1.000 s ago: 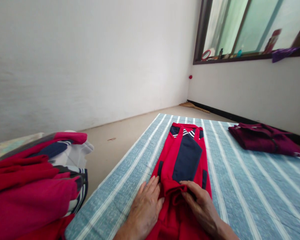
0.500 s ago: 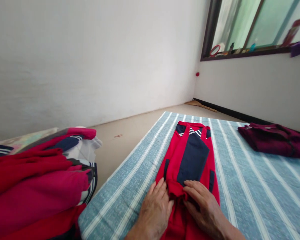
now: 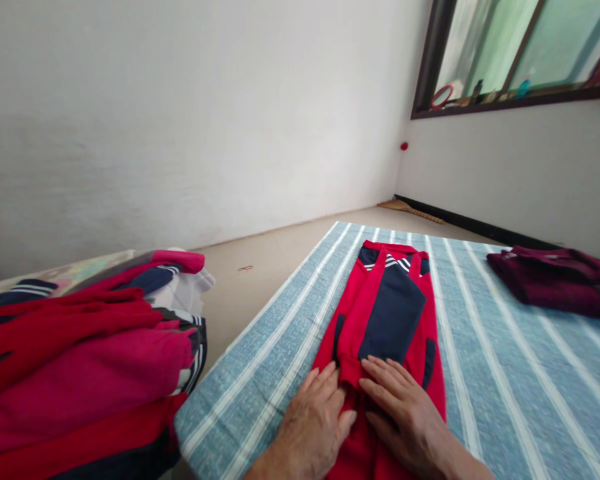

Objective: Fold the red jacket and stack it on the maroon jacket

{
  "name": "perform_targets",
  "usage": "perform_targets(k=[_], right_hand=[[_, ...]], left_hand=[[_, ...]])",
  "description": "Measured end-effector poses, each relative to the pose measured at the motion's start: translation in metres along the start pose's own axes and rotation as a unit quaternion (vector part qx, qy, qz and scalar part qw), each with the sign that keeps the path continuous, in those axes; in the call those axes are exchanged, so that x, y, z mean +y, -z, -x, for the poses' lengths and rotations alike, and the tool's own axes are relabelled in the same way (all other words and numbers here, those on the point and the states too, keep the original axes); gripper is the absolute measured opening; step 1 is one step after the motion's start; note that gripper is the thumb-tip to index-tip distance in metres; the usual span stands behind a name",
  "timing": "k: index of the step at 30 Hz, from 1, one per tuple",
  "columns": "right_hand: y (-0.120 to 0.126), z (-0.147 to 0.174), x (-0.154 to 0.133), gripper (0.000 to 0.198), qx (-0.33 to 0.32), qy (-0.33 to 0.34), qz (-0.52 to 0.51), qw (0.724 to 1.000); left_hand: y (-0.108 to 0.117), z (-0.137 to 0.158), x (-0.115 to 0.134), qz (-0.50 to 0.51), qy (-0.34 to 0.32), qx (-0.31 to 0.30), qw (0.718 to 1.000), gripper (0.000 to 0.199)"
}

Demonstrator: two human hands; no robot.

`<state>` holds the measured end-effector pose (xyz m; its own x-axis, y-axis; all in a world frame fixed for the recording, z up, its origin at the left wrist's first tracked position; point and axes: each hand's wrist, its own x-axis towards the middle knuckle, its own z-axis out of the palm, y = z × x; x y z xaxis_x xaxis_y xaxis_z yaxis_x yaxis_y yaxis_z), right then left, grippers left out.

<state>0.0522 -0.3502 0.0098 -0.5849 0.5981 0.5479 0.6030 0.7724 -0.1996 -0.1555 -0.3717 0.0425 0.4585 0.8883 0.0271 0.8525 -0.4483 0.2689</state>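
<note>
A red and navy jacket point(image 3: 393, 323) with white stripes lies face up and folded into a long narrow shape on the striped bed cover. Its sleeves are laid inward over the body, and a red cuff point(image 3: 351, 371) sits between my hands. My left hand point(image 3: 310, 420) rests on the jacket's left edge with its fingers stretched out, partly on the cover. Flat across the cuff and lower jacket lies my right hand point(image 3: 405, 410), fingers extended. The jacket's lower end runs under my wrists and out of the frame.
A heap of red, pink and navy clothes point(image 3: 95, 373) stands at the left. On the right of the blue striped cover point(image 3: 485, 353) is a folded dark purple garment point(image 3: 555, 280). A white wall point(image 3: 205, 120) rises behind, with a window point(image 3: 520, 53) at upper right.
My right hand's fingers have flattened over the cuff, which was bunched up and now lies smoother. My left hand stays by the left edge. The view has turned slightly left.
</note>
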Motion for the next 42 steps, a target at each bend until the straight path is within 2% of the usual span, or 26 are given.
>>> perform_targets(k=[2,6,9,12,15,20,25,30,39,41,42], right_hand=[[-0.002,0.001,0.000,0.039,0.007,-0.009,-0.010,1.000],[-0.008,0.007,0.002,0.047,0.069,-0.075,-0.043,0.994],[-0.011,0.011,0.004,0.045,0.097,-0.127,-0.067,0.985],[-0.010,0.013,0.005,0.034,0.105,-0.146,-0.088,0.980],[-0.008,0.012,0.005,0.023,0.106,-0.145,-0.099,0.979],[-0.006,0.010,0.005,0.017,0.121,-0.147,-0.107,0.976],[-0.004,0.010,0.005,0.020,0.120,-0.134,-0.101,0.978],[-0.003,0.008,0.002,0.028,0.116,-0.091,-0.050,0.988],[-0.002,0.009,0.002,0.015,0.124,-0.092,-0.039,0.987],[-0.001,0.009,0.002,0.017,0.121,-0.090,-0.038,0.988],[-0.001,0.009,0.002,0.019,0.120,-0.089,-0.039,0.988]], left_hand=[[0.004,0.000,0.000,0.011,0.000,0.003,1.000,0.026],[0.012,-0.005,-0.003,0.060,-0.008,0.036,0.998,0.027],[0.015,-0.012,-0.006,0.116,0.027,0.068,0.990,0.019],[0.012,-0.018,-0.009,0.131,0.049,0.084,0.987,0.040],[0.009,-0.022,-0.008,0.083,0.022,0.068,0.994,0.061],[0.010,-0.031,-0.005,0.010,0.008,0.051,0.999,0.039],[0.012,-0.034,-0.007,0.002,-0.005,0.066,0.998,0.026],[0.012,-0.032,-0.010,-0.011,-0.028,0.057,0.998,0.024],[0.010,-0.030,-0.011,0.011,-0.028,0.084,0.996,0.026],[0.009,-0.028,-0.011,0.005,-0.016,0.076,0.997,0.032],[0.009,-0.027,-0.011,-0.001,-0.013,0.068,0.998,0.041]])
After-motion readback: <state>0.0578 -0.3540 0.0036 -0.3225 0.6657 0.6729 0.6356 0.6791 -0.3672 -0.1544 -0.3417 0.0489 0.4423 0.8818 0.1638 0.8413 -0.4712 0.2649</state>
